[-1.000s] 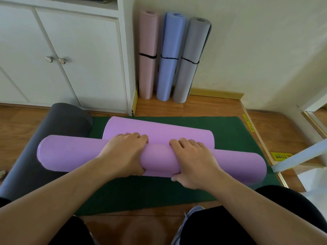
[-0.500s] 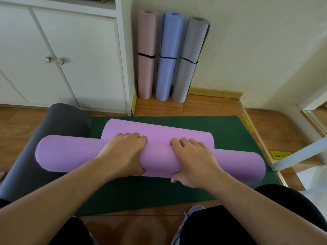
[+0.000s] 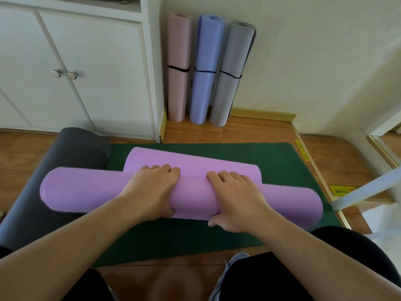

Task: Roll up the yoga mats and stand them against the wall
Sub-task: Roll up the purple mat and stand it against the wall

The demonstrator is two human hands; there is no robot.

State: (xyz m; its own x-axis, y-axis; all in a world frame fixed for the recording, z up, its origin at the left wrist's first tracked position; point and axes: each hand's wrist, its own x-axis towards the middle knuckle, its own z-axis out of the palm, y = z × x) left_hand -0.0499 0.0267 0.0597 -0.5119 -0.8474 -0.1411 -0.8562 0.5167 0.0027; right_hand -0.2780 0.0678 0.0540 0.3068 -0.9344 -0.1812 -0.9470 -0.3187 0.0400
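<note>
L hand [image 3: 149,192] and R hand [image 3: 236,200] both clamped on the purple mat [image 3: 86,190] roll, near its middle: fingers curled over the far side, thumbs tucked under the near side. Roll's long axis runs left-right across view, R end a bit nearer the camera. Unrolled tail lies flat beyond the fingers, atop the green mat [image 3: 282,161]. Dark grey mat [image 3: 65,153] under the roll's L end. Pink mat [image 3: 179,68], blue mat [image 3: 206,68], grey mat [image 3: 230,74] stand rolled and strapped against the wall [image 3: 314,61], beside the cabinet [image 3: 97,72].
</note>
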